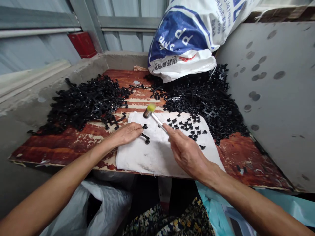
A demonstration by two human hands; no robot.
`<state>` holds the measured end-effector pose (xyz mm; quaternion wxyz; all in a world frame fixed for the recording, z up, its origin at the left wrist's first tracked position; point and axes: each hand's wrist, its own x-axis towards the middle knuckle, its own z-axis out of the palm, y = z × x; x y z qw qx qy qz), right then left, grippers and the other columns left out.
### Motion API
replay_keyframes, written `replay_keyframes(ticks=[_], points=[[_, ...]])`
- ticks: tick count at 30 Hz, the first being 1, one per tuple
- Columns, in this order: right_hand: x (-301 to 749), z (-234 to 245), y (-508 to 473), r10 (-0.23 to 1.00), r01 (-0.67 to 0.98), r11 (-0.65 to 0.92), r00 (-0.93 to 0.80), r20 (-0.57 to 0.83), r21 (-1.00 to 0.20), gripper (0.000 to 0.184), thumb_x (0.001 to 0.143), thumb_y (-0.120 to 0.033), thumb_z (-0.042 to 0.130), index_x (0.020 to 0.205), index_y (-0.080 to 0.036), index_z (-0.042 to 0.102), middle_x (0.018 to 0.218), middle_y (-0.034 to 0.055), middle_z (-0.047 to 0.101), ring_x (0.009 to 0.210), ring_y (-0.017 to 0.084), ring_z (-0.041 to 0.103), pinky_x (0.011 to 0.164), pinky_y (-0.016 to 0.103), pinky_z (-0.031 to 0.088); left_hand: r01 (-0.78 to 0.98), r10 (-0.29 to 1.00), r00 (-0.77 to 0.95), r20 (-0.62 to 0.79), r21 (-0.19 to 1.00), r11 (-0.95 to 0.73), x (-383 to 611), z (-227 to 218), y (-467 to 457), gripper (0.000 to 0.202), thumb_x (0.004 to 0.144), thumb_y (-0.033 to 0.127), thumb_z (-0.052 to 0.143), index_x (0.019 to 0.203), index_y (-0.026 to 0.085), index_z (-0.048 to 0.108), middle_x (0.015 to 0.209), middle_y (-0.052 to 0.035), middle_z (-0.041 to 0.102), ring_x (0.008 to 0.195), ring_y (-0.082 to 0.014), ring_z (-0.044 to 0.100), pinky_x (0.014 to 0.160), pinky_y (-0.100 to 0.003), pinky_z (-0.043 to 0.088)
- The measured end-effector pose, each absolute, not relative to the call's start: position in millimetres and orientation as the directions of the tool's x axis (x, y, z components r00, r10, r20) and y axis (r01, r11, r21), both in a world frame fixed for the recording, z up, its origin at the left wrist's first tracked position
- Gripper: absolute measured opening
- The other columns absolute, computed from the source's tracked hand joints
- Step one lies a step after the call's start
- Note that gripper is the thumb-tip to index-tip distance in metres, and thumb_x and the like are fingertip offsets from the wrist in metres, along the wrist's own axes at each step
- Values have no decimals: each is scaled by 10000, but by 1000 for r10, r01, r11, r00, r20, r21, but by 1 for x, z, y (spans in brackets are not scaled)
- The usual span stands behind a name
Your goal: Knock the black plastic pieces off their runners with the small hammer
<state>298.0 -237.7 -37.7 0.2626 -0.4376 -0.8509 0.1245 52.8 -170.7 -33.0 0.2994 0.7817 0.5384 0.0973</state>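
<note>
My left hand (128, 132) rests on a white cloth (157, 154) and pinches a black plastic sprue piece (145, 137) against it. My right hand (187, 152) is closed around the metal handle of a small hammer (154, 115), whose yellow-tipped head hovers just above and beyond the piece. Several small black plastic caps (189, 126) lie loose on the cloth's far right part.
A red worn board (73, 141) holds the cloth. A heap of black plastic runners (86, 101) lies at left, another heap (209, 98) at right under a blue-white woven sack (189, 36). A grey panel (275, 91) walls the right side. Plastic bags hang below the board.
</note>
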Motion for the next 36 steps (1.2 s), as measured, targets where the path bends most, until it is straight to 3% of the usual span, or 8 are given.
replay_keyframes(ticks=[3, 9, 14, 17, 21, 26, 30, 36], points=[[294, -34, -242, 795, 641, 593, -372, 479, -487, 628, 942, -105, 332, 1564, -181, 292, 1073, 151, 645, 861, 232, 643, 781, 376, 575, 783, 903, 407, -138, 562, -267, 52, -35, -171, 304, 835, 353, 417, 568, 214, 372, 547, 10, 437, 557, -144, 419, 574, -285, 287], [290, -31, -240, 879, 758, 449, -469, 84, -472, 646, 854, -58, 397, 1490, -165, 433, 1014, 133, 667, 759, 214, 644, 761, 394, 558, 833, 932, 331, -149, 510, -215, 59, -36, -177, 301, 834, 355, 398, 568, 214, 414, 540, -2, 475, 557, -159, 468, 575, -297, 308], [324, -22, -262, 985, 229, 170, -67, 159, -958, 420, 958, -340, 438, 1351, -204, 498, 743, -10, 571, 534, 127, 510, 466, 245, 476, 895, 987, 126, -96, 440, -71, 26, -2, -164, 313, 778, 455, 400, 570, 223, 431, 572, -16, 514, 615, -198, 538, 608, -333, 372], [354, -25, -276, 991, -143, -48, 119, -65, -989, 470, 828, -487, 651, 1197, -218, 537, 609, -90, 440, 433, 92, 396, 328, 191, 378, 922, 967, -187, 174, 371, 111, -5, 38, -136, 337, 801, 520, 377, 773, 213, 514, 774, -83, 633, 896, -340, 641, 692, -431, 417], [382, -39, -279, 913, -434, -44, 348, -213, -900, 608, 597, -472, 853, 1061, -229, 544, 579, -116, 456, 400, 60, 365, 300, 160, 360, 959, 730, -282, 622, 149, 243, 11, 70, -92, 588, 869, 469, 376, 1302, 74, 410, 1419, -269, 446, 1345, -523, 331, 854, -629, 373], [391, -53, -274, 879, -592, -16, 375, -293, -806, 618, 547, -461, 899, 1003, -210, 566, 560, -124, 419, 395, 38, 334, 296, 136, 344, 991, 922, -130, 365, 83, 107, 126, 46, -46, 493, 859, 206, 424, 1293, -25, 457, 1383, -347, 432, 1317, -474, 399, 968, -588, 415], [394, -56, -272, 904, -613, -44, 311, -293, -789, 583, 662, -466, 863, 1103, -214, 577, 576, -118, 418, 401, 37, 343, 305, 126, 328, 974, 973, 159, 165, 136, -182, 205, 8, -13, 421, 850, 208, 525, 1271, 199, 534, 1227, -140, 616, 1207, -290, 565, 992, -381, 455], [399, -63, -274, 904, -677, -78, 261, -338, -732, 673, 652, -481, 888, 1175, -204, 567, 580, -107, 459, 395, 31, 364, 311, 125, 310, 936, 962, 245, 124, 228, -268, 254, -8, 10, 412, 872, 175, 506, 1281, 207, 535, 1164, -128, 628, 1081, -274, 639, 922, -398, 491]])
